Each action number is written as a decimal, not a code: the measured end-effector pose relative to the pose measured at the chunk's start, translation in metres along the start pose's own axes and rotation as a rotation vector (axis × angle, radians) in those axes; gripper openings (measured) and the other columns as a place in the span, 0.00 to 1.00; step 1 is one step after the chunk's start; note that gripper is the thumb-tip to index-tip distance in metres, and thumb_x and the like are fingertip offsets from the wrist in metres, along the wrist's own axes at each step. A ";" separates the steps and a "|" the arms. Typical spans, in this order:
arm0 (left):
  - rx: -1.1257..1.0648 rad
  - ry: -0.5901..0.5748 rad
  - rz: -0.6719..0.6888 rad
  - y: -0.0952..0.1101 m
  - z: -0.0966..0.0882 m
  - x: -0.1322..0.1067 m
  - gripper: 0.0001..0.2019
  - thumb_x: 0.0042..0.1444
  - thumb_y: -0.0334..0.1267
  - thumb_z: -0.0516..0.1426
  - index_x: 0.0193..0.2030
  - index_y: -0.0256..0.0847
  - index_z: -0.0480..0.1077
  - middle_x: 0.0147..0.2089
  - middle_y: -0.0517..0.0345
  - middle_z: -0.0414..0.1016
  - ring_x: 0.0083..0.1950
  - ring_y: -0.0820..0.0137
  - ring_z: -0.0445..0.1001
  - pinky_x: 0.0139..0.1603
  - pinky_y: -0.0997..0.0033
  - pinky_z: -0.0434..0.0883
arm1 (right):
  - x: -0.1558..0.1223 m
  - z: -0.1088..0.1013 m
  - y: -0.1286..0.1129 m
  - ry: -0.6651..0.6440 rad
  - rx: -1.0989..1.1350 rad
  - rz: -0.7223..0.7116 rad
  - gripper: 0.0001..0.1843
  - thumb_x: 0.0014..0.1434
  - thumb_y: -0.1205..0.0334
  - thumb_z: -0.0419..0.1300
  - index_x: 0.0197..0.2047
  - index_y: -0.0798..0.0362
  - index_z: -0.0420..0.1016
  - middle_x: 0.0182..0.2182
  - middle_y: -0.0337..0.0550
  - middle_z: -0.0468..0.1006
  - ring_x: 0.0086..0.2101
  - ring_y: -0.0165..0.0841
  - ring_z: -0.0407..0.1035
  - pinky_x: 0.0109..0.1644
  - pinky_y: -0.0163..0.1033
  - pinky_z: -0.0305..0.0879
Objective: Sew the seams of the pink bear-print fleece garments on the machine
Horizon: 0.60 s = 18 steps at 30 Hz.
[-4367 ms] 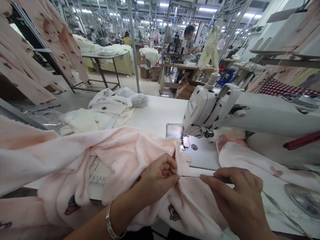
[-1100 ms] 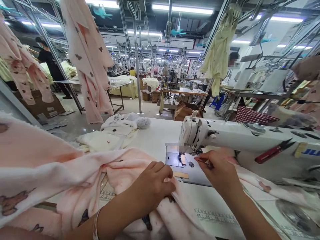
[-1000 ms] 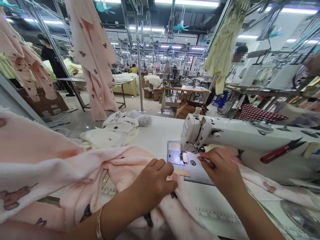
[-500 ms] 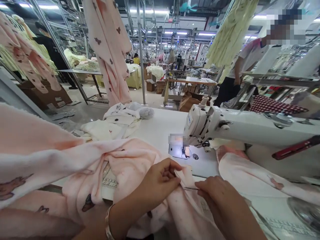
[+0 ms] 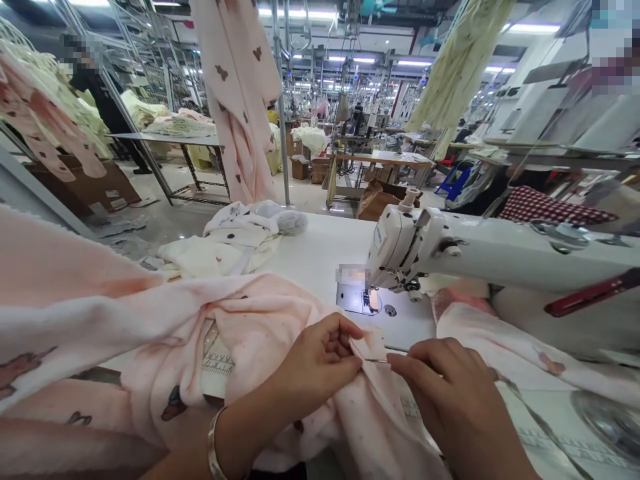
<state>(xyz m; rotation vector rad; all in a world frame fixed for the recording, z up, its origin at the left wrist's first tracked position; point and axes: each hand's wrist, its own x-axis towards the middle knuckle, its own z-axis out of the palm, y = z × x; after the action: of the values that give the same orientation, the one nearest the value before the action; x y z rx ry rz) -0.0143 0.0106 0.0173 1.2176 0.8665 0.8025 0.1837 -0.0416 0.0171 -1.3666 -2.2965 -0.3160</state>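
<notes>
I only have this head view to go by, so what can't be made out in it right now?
All in the head view:
- Thin metal rod: its near end is hidden by the right hand.
- Pink cloth: partly covered by the left hand; its far left is cut off by the left edge.
- Red snips: far end cut off by the right edge.
- Lettering on the sewing machine: too small and blurred.

Fleece cloth point(image 5: 280, 303): pale pink, printed with brown and dark figures. Sewing machine point(image 5: 500, 250): white; tool on it point(image 5: 590, 293), dark red. Left hanging garment point(image 5: 237, 100), to my eye: pink, brown patches. Right hanging garment point(image 5: 457, 70): pale yellow. Checked cloth point(image 5: 555, 206): dark red and white.
</notes>
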 end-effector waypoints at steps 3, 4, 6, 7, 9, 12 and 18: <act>0.000 0.000 -0.012 0.001 0.000 0.000 0.12 0.42 0.26 0.57 0.37 0.37 0.65 0.26 0.66 0.64 0.28 0.77 0.66 0.30 0.75 0.64 | 0.001 -0.001 -0.001 0.019 -0.023 -0.003 0.14 0.57 0.72 0.54 0.43 0.46 0.72 0.32 0.41 0.70 0.34 0.35 0.61 0.35 0.39 0.51; -0.001 0.001 -0.015 0.001 0.001 -0.001 0.12 0.42 0.26 0.57 0.36 0.37 0.66 0.26 0.66 0.64 0.27 0.77 0.66 0.30 0.75 0.64 | 0.001 -0.001 -0.002 0.028 -0.030 -0.005 0.14 0.57 0.72 0.54 0.43 0.46 0.72 0.32 0.41 0.70 0.34 0.35 0.61 0.35 0.39 0.51; -0.002 0.001 -0.017 0.002 0.001 -0.001 0.12 0.42 0.25 0.57 0.36 0.37 0.66 0.26 0.67 0.64 0.27 0.77 0.66 0.30 0.75 0.65 | 0.001 -0.001 -0.003 0.047 -0.034 -0.003 0.14 0.57 0.72 0.53 0.42 0.46 0.73 0.32 0.41 0.71 0.34 0.35 0.61 0.35 0.39 0.50; -0.006 0.002 -0.018 0.002 0.001 -0.001 0.12 0.41 0.25 0.57 0.36 0.37 0.66 0.26 0.67 0.64 0.27 0.78 0.66 0.30 0.75 0.65 | 0.001 -0.001 -0.003 0.055 -0.031 -0.003 0.14 0.57 0.72 0.53 0.42 0.46 0.73 0.32 0.41 0.71 0.34 0.35 0.61 0.35 0.39 0.50; -0.026 0.001 -0.019 0.003 0.002 -0.002 0.13 0.41 0.25 0.56 0.36 0.37 0.67 0.26 0.67 0.64 0.26 0.78 0.66 0.30 0.75 0.66 | 0.001 0.000 -0.003 0.054 -0.015 -0.006 0.15 0.57 0.72 0.54 0.42 0.46 0.73 0.31 0.41 0.70 0.33 0.34 0.61 0.34 0.39 0.51; -0.073 -0.024 -0.030 0.004 0.001 -0.002 0.14 0.40 0.24 0.57 0.36 0.36 0.67 0.26 0.67 0.66 0.26 0.78 0.68 0.30 0.76 0.66 | 0.001 0.002 -0.002 0.030 0.032 -0.018 0.14 0.58 0.71 0.53 0.43 0.46 0.73 0.31 0.41 0.70 0.33 0.33 0.61 0.33 0.38 0.52; -0.203 -0.139 -0.065 0.005 -0.006 -0.001 0.13 0.43 0.28 0.60 0.37 0.34 0.65 0.24 0.64 0.69 0.26 0.76 0.72 0.31 0.75 0.68 | 0.003 0.004 -0.004 0.053 0.261 0.042 0.09 0.61 0.70 0.51 0.39 0.50 0.70 0.30 0.41 0.68 0.32 0.33 0.62 0.33 0.38 0.57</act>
<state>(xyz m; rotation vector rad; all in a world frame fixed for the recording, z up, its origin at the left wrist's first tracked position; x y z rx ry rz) -0.0209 0.0130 0.0221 1.0475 0.6901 0.7261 0.1785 -0.0397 0.0153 -1.2568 -2.1734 -0.0360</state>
